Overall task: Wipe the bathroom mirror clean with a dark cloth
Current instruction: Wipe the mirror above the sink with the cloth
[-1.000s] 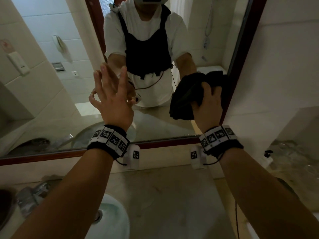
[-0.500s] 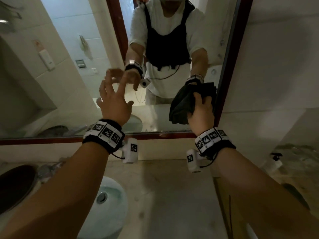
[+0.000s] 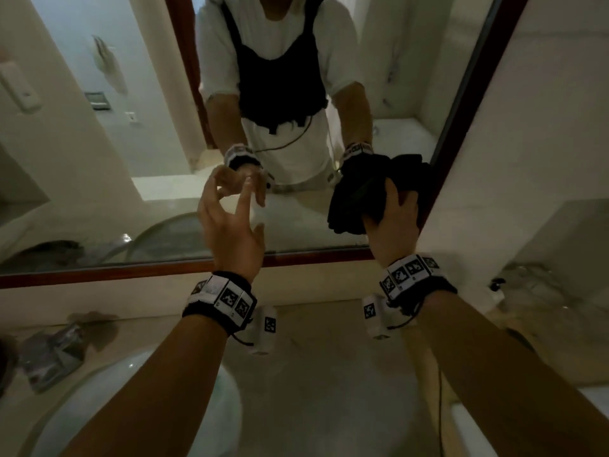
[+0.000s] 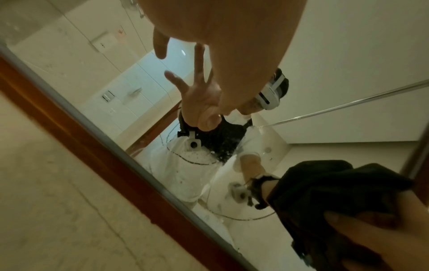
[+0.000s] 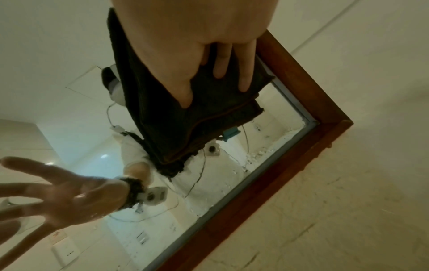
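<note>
The mirror (image 3: pixel 131 143) has a red-brown wooden frame (image 3: pixel 131 268) and reflects a person in a white shirt. My right hand (image 3: pixel 392 222) presses a dark cloth (image 3: pixel 352 202) onto the glass near the lower right corner. Its fingers (image 5: pixel 223 67) lie straight on the cloth (image 5: pixel 167 119), whose folds hang below the palm. My left hand (image 3: pixel 230 225) is raised to the left of the cloth (image 4: pixel 325 187), fingers loosely spread and holding nothing. Its fingertips are close to the glass, but I cannot tell if they touch.
Below the mirror runs a beige stone counter (image 3: pixel 329 374) with a white basin (image 3: pixel 131 407) at the lower left. A crumpled wrapper (image 3: pixel 52 351) lies at the far left. A tiled wall (image 3: pixel 543 127) adjoins the frame on the right, with a small pump bottle (image 3: pixel 497 288) below it.
My right hand has slid the cloth down towards the mirror's lower right corner. The left hand has sunk a little and its fingers have loosened from straight up.
</note>
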Demonstrator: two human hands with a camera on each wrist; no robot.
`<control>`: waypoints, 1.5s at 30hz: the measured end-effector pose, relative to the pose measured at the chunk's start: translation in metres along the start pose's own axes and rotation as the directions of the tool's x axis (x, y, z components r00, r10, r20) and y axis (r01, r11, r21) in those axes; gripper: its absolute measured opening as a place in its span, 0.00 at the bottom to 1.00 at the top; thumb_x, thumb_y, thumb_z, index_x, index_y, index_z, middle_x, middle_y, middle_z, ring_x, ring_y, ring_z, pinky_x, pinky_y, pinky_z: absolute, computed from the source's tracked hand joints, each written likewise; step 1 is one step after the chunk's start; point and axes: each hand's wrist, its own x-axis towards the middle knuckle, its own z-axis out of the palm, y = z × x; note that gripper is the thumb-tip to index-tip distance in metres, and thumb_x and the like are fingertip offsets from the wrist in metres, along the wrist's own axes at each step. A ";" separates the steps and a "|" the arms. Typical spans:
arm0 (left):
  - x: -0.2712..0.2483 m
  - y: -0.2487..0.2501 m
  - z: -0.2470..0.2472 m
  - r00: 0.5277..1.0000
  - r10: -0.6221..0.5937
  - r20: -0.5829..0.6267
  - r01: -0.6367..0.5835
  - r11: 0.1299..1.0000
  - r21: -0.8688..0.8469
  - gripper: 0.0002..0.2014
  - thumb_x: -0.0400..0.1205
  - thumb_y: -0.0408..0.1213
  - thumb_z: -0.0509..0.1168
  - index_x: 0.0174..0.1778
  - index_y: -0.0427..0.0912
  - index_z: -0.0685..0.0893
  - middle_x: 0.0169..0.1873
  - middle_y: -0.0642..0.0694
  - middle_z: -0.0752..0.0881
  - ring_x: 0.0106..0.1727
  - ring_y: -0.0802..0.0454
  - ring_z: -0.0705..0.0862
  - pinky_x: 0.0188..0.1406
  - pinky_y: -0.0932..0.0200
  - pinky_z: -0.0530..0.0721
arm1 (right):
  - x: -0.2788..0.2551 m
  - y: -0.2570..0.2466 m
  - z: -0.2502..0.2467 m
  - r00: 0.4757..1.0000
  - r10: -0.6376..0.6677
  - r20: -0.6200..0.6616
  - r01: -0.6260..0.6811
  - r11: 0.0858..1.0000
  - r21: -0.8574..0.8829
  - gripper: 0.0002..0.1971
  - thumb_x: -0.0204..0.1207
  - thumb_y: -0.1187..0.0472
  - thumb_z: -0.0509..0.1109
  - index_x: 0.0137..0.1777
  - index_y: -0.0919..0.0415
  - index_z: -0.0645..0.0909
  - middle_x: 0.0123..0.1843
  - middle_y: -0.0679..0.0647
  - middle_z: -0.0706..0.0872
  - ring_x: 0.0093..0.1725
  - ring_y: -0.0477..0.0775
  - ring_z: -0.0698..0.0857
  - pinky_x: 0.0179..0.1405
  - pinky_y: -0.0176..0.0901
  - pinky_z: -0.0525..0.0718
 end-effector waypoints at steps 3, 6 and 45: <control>-0.004 0.000 0.014 0.999 -0.044 0.003 0.044 0.999 -0.001 0.43 0.74 0.41 0.75 0.82 0.60 0.61 0.85 0.38 0.46 0.83 0.34 0.52 0.72 0.37 0.74 | -0.003 0.004 0.004 0.999 -0.032 -0.024 0.031 0.999 -0.032 0.40 0.75 0.55 0.76 0.84 0.54 0.62 0.77 0.67 0.65 0.73 0.69 0.70 0.67 0.59 0.77; -0.005 0.001 0.020 0.998 -0.058 0.013 0.058 0.998 0.007 0.42 0.77 0.45 0.72 0.84 0.61 0.56 0.85 0.36 0.44 0.84 0.34 0.47 0.77 0.36 0.67 | -0.003 0.012 0.008 0.996 -0.072 -0.059 0.069 0.996 -0.051 0.42 0.72 0.55 0.79 0.84 0.55 0.63 0.73 0.66 0.68 0.69 0.67 0.73 0.66 0.53 0.77; -0.005 -0.007 0.046 0.985 0.009 -0.174 0.015 0.991 0.132 0.37 0.81 0.52 0.68 0.85 0.52 0.61 0.81 0.33 0.49 0.83 0.33 0.54 0.75 0.43 0.64 | -0.064 -0.032 0.095 0.991 -0.131 0.003 0.123 0.940 0.319 0.34 0.75 0.60 0.75 0.79 0.43 0.67 0.74 0.59 0.65 0.63 0.55 0.78 0.51 0.43 0.84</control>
